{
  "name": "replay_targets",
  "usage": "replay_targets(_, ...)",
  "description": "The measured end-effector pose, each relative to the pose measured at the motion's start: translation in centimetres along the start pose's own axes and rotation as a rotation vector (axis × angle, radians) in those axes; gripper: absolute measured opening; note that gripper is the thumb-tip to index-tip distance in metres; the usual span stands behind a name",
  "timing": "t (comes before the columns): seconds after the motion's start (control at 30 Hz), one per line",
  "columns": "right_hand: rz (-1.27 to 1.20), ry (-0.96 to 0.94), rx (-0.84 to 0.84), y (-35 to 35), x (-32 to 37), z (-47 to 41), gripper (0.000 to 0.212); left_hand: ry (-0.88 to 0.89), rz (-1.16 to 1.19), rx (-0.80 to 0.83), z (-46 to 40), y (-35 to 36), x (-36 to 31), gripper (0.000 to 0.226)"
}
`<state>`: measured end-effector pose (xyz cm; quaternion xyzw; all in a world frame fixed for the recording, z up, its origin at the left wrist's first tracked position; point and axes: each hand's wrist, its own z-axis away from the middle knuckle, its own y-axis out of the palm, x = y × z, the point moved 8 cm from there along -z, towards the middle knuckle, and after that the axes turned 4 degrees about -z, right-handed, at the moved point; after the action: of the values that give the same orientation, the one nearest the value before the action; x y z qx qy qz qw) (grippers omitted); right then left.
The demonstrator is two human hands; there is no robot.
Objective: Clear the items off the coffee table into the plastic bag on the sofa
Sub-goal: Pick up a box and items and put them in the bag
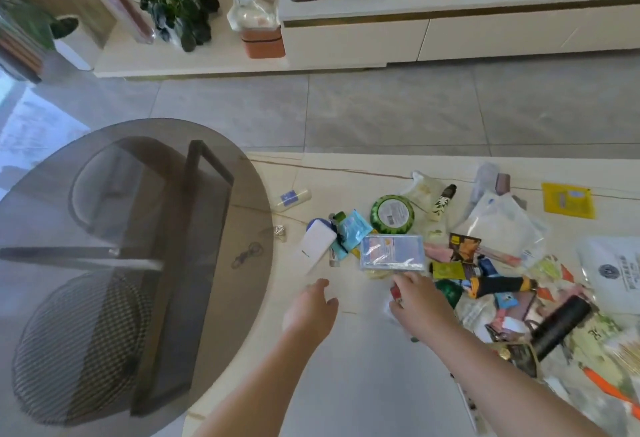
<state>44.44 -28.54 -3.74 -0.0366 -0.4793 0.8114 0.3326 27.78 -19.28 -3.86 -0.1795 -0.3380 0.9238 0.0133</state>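
The cream coffee table [360, 377] carries a scatter of small items. A clear blue-white packet [392, 252] lies in the middle, with a white power bank [317, 244], a blue sachet [354, 228] and a green round tin [392, 213] around it. My right hand [420, 301] hovers just below the packet and pinches a small red thing [396, 292]. My left hand [313, 305] reaches over the bare tabletop with relaxed fingers, holding nothing. The plastic bag and sofa are out of view.
A round smoked-glass side table [138, 263] overlaps the coffee table's left end. To the right lie a black cylinder [561, 325], a yellow packet [568, 200], white pouches [498, 225] and several wrappers. A low cabinet [450, 34] stands across the tiled floor.
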Motion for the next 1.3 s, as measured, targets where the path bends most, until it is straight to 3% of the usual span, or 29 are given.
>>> replay_targets(0.17,0.206,-0.062,-0.017,1.7,-1.2,-5.9,0.056,0.027,-0.118,-0.072,-7.9,0.9,-0.2,0.054)
replay_targets(0.5,0.257,0.056,-0.070,5.0,-3.1,-12.7,0.088,-0.084,-0.190,-0.259,-15.7,2.2,1.8,0.079)
replay_targets(0.67,0.280,0.009,-0.181,4.8,-3.0,-12.5,0.083,-0.054,-0.241,-0.332,-17.2,2.3,2.5,0.080)
replay_targets(0.77,0.246,0.039,-0.128,5.8,-3.1,-11.9,0.079,-0.072,-0.275,-0.337,-17.3,2.4,3.0,0.081)
replay_targets(0.97,0.055,0.153,-0.071,6.2,-4.2,-9.2,0.088,-0.169,-0.069,-0.226,-15.6,3.6,3.9,0.089)
replay_targets(1.1,0.025,0.157,-0.075,6.2,-4.2,-7.8,0.090,-0.190,-0.059,-0.142,-14.5,5.0,3.6,0.108)
replay_targets(1.3,0.014,0.162,-0.128,7.6,-4.3,-7.3,0.089,-0.238,0.005,-0.222,-14.6,6.4,2.8,0.092)
